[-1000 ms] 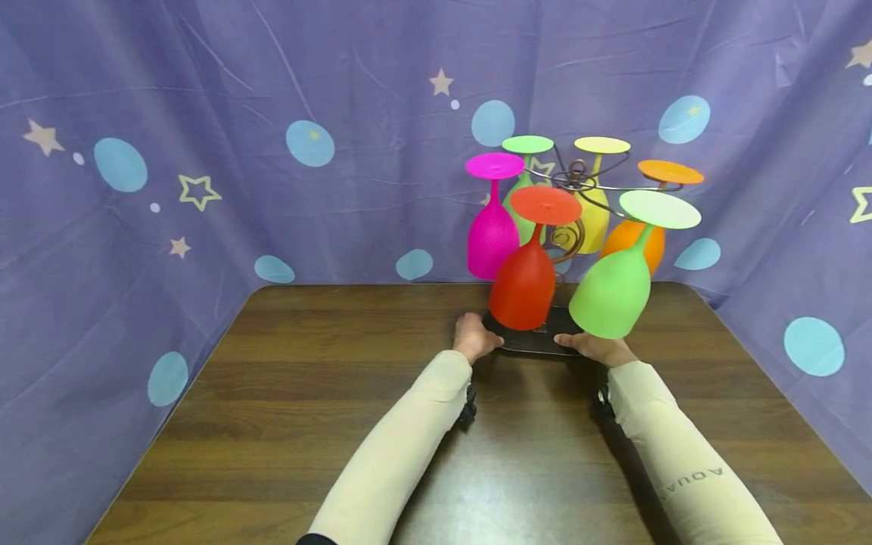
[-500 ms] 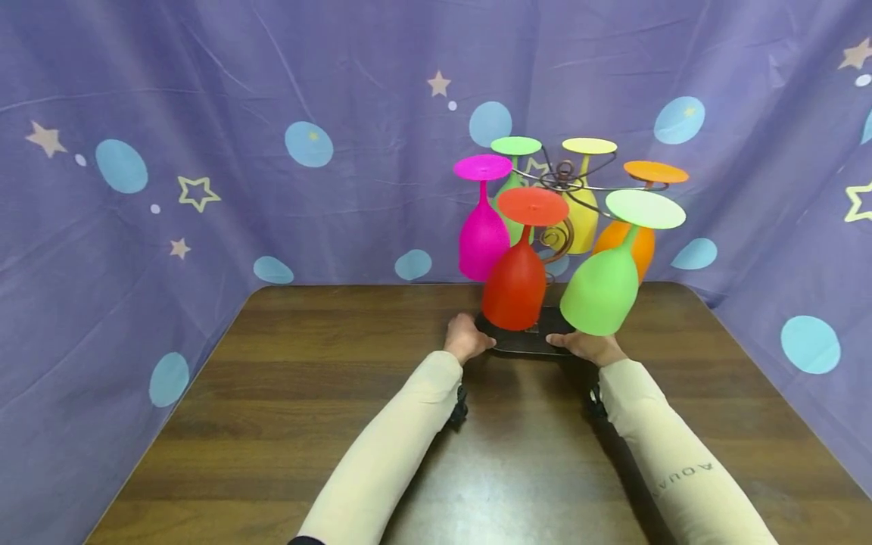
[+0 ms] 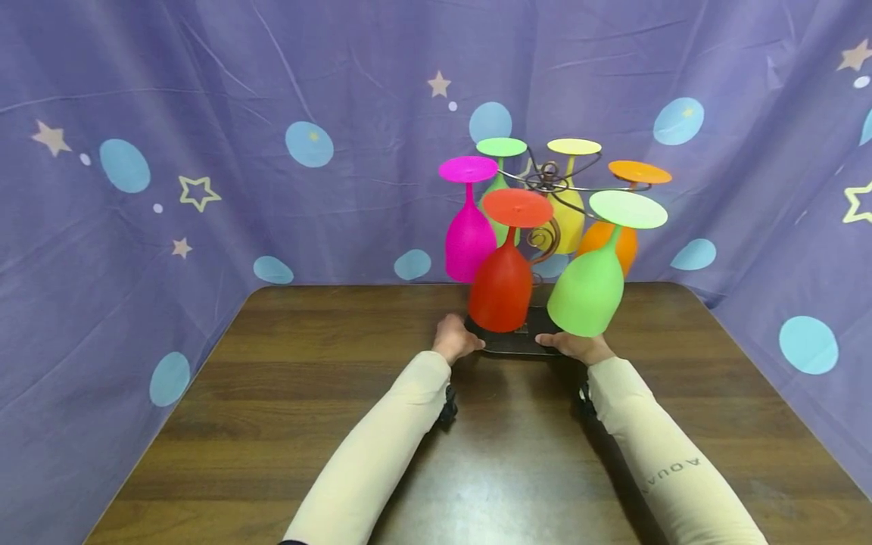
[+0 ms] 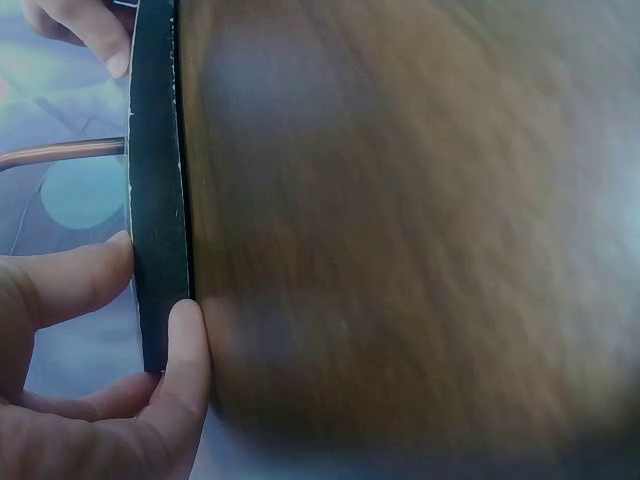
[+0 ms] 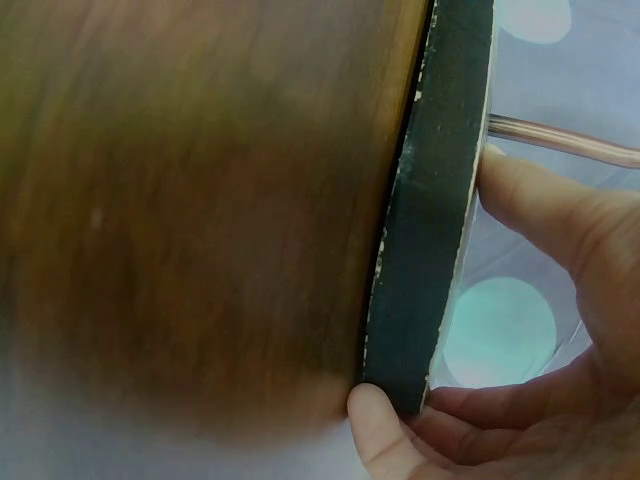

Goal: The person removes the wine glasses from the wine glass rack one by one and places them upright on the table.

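A wine glass rack with a dark flat base [image 3: 507,344] and curled metal arms [image 3: 548,178] stands upright at the back of the table. Upside-down goblets hang from it by their feet: red [image 3: 500,295], light green [image 3: 587,295], magenta [image 3: 470,242], orange [image 3: 628,253], yellow [image 3: 568,219] and another green [image 3: 500,147]. My left hand [image 3: 456,338] grips the base's left end, thumb [image 4: 85,275] on top and a fingertip at the lower edge. On the right end, my right hand [image 3: 579,347] holds it likewise, thumb [image 5: 530,195] on top. In the wrist views, the base's underside lies close to the tabletop.
The brown wooden table [image 3: 327,378] reaches back to a purple curtain [image 3: 375,151] with stars and blue spots. The curtain also hangs along both sides. The goblets overhang the base and both hands.
The rack with its goblets has slid left across the table, with both hands on its base. Both forearms shifted left with it; the grip looks the same.
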The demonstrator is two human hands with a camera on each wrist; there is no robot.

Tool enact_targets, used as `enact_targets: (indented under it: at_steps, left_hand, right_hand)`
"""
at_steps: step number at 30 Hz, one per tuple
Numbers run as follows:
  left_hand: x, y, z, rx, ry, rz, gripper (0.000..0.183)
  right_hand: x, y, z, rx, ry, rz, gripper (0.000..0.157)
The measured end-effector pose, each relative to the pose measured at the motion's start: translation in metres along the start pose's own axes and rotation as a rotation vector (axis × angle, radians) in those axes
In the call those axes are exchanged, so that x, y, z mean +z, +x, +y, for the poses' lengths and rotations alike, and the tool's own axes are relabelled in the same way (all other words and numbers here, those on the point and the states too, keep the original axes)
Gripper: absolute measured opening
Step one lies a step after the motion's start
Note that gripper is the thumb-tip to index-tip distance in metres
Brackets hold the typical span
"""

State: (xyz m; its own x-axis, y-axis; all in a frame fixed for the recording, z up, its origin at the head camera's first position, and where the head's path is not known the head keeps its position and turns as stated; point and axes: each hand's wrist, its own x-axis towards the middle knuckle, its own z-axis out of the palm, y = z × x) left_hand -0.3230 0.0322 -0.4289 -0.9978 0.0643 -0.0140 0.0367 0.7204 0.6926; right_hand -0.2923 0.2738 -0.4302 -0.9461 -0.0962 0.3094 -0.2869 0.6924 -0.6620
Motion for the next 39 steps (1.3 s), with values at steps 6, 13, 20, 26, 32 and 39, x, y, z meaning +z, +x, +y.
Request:
enact_targets:
  at_steps: [6,13,20,26,32,39]
  left_hand:
    - [-0.007,-0.001,-0.007,-0.008,-0.032,0.005,0.047]
    - [-0.013,-0.003,-0.014,-0.032,-0.036,0.001,0.048]
    - [-0.019,-0.002,-0.020,-0.061,-0.086,-0.037,0.033]
    - [-0.026,0.000,-0.021,-0.101,-0.194,-0.075,0.036]
    - [-0.030,-0.001,-0.024,-0.100,-0.184,-0.079,0.032]
    - [-0.036,-0.004,-0.028,-0.072,-0.144,-0.084,0.034]
  right_hand:
    - [0.005,0.001,-0.005,-0.026,0.023,-0.006,0.068]
    - [0.016,0.006,-0.005,-0.146,0.002,0.035,0.055]
    - [0.021,0.009,-0.011,-0.067,0.008,0.007,0.066]
    - [0.025,0.011,-0.015,-0.005,-0.016,-0.029,0.062]
    - [0.028,0.012,-0.020,-0.048,-0.037,-0.042,0.046]
    - [0.033,0.014,-0.026,0.013,-0.040,-0.045,0.067]
